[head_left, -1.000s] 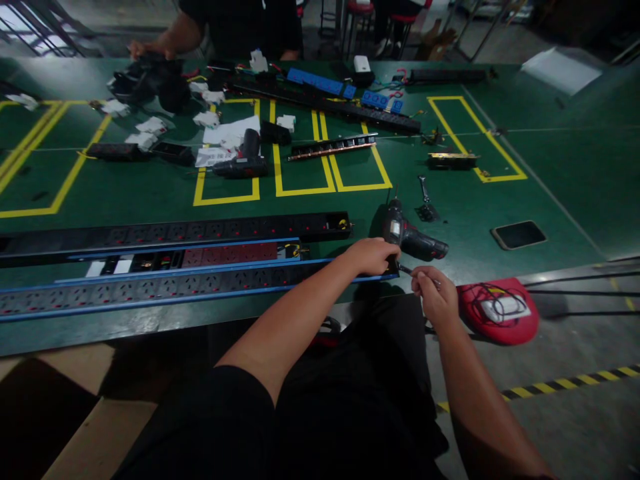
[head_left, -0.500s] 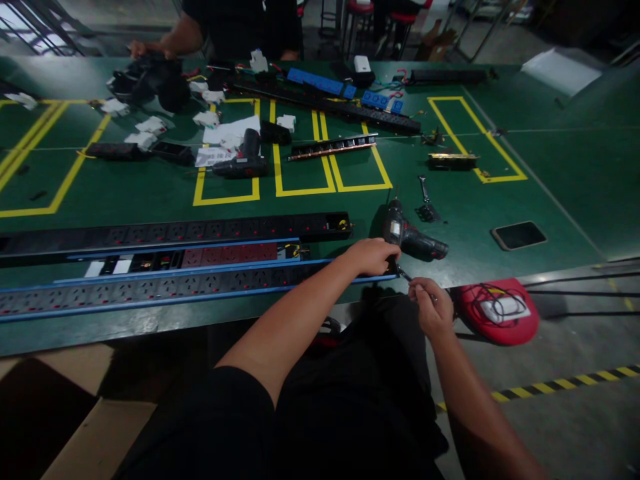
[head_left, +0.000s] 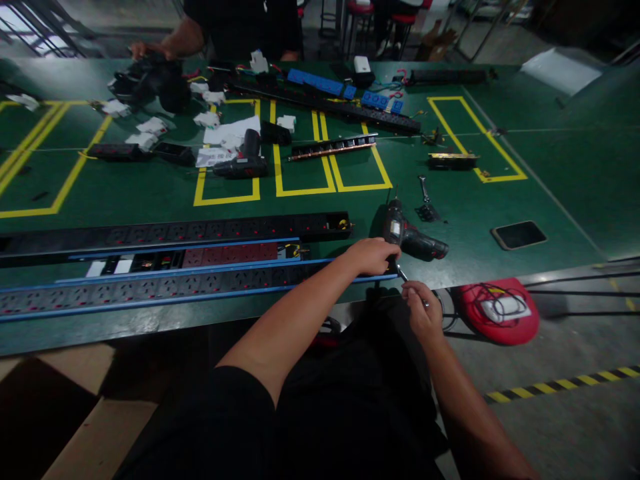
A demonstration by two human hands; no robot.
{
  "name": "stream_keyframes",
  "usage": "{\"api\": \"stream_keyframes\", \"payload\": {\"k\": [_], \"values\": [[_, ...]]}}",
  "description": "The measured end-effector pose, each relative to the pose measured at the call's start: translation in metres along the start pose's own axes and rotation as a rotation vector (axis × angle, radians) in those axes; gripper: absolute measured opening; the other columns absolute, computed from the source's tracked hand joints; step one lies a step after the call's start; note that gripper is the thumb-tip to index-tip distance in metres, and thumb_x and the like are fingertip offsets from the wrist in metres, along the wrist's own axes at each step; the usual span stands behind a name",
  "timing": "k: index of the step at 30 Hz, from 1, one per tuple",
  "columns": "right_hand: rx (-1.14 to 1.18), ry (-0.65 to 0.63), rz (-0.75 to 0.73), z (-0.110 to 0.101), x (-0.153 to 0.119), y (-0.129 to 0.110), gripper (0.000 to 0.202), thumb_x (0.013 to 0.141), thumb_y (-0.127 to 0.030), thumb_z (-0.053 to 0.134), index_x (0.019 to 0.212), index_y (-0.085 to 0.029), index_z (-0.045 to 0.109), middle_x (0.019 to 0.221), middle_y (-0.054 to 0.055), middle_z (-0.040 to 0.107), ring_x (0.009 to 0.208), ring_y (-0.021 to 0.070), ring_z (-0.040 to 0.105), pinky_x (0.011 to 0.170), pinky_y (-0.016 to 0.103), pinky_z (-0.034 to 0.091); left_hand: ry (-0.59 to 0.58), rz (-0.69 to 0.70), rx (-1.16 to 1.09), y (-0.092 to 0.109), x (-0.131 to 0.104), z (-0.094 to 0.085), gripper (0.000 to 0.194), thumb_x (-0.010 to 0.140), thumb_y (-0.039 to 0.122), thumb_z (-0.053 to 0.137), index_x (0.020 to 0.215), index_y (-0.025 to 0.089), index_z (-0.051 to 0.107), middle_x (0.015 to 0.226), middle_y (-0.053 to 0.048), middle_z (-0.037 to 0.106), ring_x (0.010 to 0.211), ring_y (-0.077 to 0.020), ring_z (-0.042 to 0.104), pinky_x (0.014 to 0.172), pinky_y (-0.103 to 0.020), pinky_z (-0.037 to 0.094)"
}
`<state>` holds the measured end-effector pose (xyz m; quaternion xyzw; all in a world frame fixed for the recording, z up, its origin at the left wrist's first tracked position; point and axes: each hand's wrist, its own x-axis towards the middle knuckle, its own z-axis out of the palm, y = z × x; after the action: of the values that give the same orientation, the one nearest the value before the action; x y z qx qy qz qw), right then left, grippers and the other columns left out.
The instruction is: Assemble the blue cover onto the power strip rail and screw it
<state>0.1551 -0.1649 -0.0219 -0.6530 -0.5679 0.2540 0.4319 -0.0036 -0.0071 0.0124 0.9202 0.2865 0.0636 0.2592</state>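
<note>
My left hand (head_left: 373, 255) grips the right end of a long black power strip with blue rails (head_left: 165, 285) that lies along the near edge of the green table (head_left: 500, 200). My right hand (head_left: 423, 312) is closed on a thin metal tool (head_left: 401, 273), a screwdriver by its look, whose tip points up at that strip end. A black cordless drill (head_left: 413, 237) lies on the table just beyond my left hand. Two more long strips lie parallel behind the first, one black (head_left: 175, 233) and one with red sockets (head_left: 230, 253).
A dark phone (head_left: 518, 235) lies at the right. A wrench (head_left: 425, 193) and a second drill (head_left: 245, 160) lie farther back among yellow floor-tape boxes. Another person's hand (head_left: 145, 48) works at the far side. A red stool (head_left: 497, 310) with cables stands right of me.
My right hand has slid left and down with the tool, closer to the strip's end. My left hand has stayed in place.
</note>
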Motion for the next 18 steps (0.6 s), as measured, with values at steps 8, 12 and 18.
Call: {"api": "stream_keyframes", "payload": {"k": [8, 12, 18], "values": [[-0.004, -0.082, 0.109, -0.015, 0.044, -0.029, 0.021, 0.087, -0.031, 0.052, 0.081, -0.018, 0.067, 0.057, -0.001, 0.052, 0.053, 0.0136, 0.047, 0.050, 0.027, 0.035, 0.021, 0.010, -0.016, -0.001, 0.000, 0.002, 0.033, 0.082, 0.023, 0.053, 0.113, 0.029, 0.064, 0.098, -0.005, 0.065, 0.097, -0.0214, 0.058, 0.078, -0.032, 0.046], [-0.009, -0.132, 0.123, -0.016, 0.059, -0.034, 0.019, 0.084, -0.030, 0.052, 0.076, -0.018, 0.065, 0.053, -0.002, 0.049, 0.048, 0.0119, 0.043, 0.045, 0.025, 0.031, 0.035, 0.013, -0.020, -0.003, -0.001, 0.004, 0.033, 0.082, 0.023, 0.052, 0.113, 0.029, 0.063, 0.101, -0.005, 0.065, 0.097, -0.0213, 0.059, 0.078, -0.032, 0.046], [0.025, -0.132, 0.126, -0.015, 0.062, -0.036, 0.020, 0.084, -0.030, 0.052, 0.074, -0.018, 0.063, 0.051, -0.003, 0.047, 0.047, 0.0115, 0.042, 0.044, 0.025, 0.030, 0.035, 0.032, -0.030, -0.005, 0.000, 0.005, 0.031, 0.082, 0.024, 0.052, 0.111, 0.029, 0.062, 0.103, -0.005, 0.065, 0.099, -0.0217, 0.058, 0.080, -0.032, 0.046]]}}
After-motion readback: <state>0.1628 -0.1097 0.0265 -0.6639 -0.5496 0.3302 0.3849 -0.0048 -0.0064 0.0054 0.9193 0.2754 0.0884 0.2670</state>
